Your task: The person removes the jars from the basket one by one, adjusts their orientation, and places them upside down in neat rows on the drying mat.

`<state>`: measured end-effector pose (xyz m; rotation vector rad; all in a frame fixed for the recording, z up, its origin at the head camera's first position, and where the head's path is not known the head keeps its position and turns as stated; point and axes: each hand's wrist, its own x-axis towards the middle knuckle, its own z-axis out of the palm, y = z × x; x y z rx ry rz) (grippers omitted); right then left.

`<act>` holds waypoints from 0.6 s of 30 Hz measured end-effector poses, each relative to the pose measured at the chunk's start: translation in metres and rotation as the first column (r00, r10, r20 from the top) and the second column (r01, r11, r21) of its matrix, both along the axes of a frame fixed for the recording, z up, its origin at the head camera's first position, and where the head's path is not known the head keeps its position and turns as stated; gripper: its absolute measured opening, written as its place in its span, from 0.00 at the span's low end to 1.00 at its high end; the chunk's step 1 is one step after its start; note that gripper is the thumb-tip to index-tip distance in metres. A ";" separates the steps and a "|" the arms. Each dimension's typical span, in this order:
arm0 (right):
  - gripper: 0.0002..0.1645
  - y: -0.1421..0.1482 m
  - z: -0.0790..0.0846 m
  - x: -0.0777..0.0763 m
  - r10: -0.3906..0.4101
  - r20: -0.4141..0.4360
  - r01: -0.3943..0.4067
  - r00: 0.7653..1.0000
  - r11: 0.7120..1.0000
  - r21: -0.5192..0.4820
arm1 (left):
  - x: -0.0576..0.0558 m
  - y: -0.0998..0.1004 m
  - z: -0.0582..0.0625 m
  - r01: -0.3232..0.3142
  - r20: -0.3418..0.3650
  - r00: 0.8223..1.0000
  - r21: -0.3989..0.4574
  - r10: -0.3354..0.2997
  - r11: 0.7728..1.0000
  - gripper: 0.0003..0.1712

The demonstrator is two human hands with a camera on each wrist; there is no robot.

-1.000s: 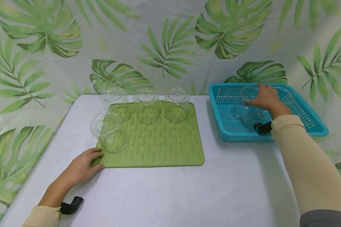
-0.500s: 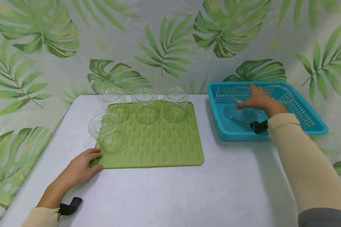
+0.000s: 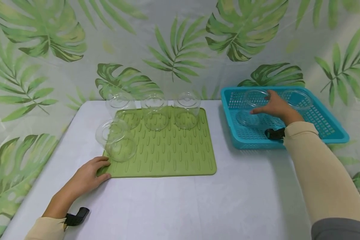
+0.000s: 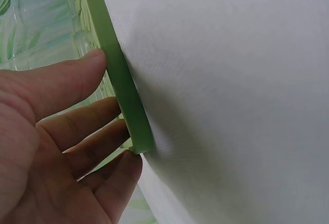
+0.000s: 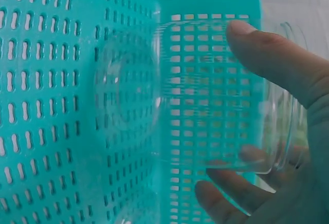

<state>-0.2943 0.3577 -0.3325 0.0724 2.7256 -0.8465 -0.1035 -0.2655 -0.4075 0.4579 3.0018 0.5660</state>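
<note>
In the head view, a green drying mat lies on the left of the table. My left hand holds its near left corner, with the thumb at the front edge and the fingers around the corner. Over at the blue basket, my right hand grips a clear cup standing inside it. The right wrist view shows the thumb on one side of this cup and the fingers curled on the other. A second clear cup stands right of the hand.
Several clear cups stand on the mat: one at the front left by my left hand, and a back row with a middle cup and a right-hand cup. A leaf-patterned cloth hangs behind the table.
My right hand and the cup in it have shifted a little to the left inside the basket. The left hand stays on the mat corner.
</note>
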 end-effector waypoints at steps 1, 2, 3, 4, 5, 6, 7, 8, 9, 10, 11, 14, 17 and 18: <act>0.77 0.000 0.001 0.000 0.001 -0.010 -0.001 1.000 1.000 0.002 | 0.000 0.001 0.000 -0.001 0.004 1.000 0.000 0.001 1.000 0.24; 0.78 0.001 0.003 0.000 0.004 -0.023 -0.004 1.000 1.000 0.004 | 0.000 0.001 0.001 -0.002 0.007 1.000 0.001 0.002 1.000 0.24; 0.78 0.001 0.005 0.000 0.008 -0.037 -0.007 0.999 1.000 0.006 | 0.000 0.001 0.001 -0.002 0.008 1.000 0.001 0.002 1.000 0.24; 0.78 0.000 0.008 0.000 0.013 -0.049 -0.012 0.999 1.000 0.012 | 0.000 0.001 0.001 -0.003 0.010 1.000 0.003 0.003 1.000 0.24; 0.78 -0.001 0.010 -0.001 0.019 -0.061 -0.018 0.998 1.000 0.016 | 0.001 0.000 0.001 -0.003 0.010 1.000 0.006 0.003 1.000 0.24; 0.78 -0.001 0.014 -0.001 0.027 -0.073 -0.026 0.997 0.999 0.019 | 0.001 0.000 0.001 -0.002 0.009 1.000 0.009 0.002 1.000 0.24; 0.78 -0.001 0.017 0.000 0.035 -0.087 -0.033 0.996 0.999 0.025 | 0.002 0.000 0.001 -0.003 0.009 1.000 0.010 0.003 1.000 0.24; 0.79 -0.002 0.019 0.000 0.038 -0.099 -0.035 0.994 0.999 0.026 | 0.002 0.000 0.001 -0.002 0.008 1.000 0.012 0.002 1.000 0.24; 0.79 -0.002 0.022 0.002 0.039 -0.108 -0.036 0.993 0.999 0.031 | 0.002 -0.001 0.001 -0.002 0.007 1.000 0.012 0.002 1.000 0.24; 0.79 -0.002 0.025 0.003 0.040 -0.115 -0.037 0.992 0.999 0.031 | 0.002 -0.001 0.001 -0.002 0.007 1.000 0.012 0.002 1.000 0.24; 0.79 -0.002 0.028 0.005 0.044 -0.126 -0.040 0.991 0.999 0.033 | 0.002 -0.001 0.001 -0.002 0.007 1.000 0.012 0.002 1.000 0.24; 0.78 -0.003 0.037 0.012 0.050 -0.143 -0.045 0.988 0.998 0.032 | 0.002 -0.001 0.000 -0.004 0.013 1.000 0.012 0.004 1.000 0.24; 0.77 -0.005 0.050 0.022 0.059 -0.174 -0.056 0.983 0.998 0.023 | 0.001 0.000 0.000 -0.003 0.016 1.000 0.010 0.003 1.000 0.24; 0.76 -0.005 0.055 0.026 0.060 -0.188 -0.059 0.980 0.998 0.011 | 0.001 0.000 0.000 -0.003 0.016 1.000 0.009 0.002 1.000 0.24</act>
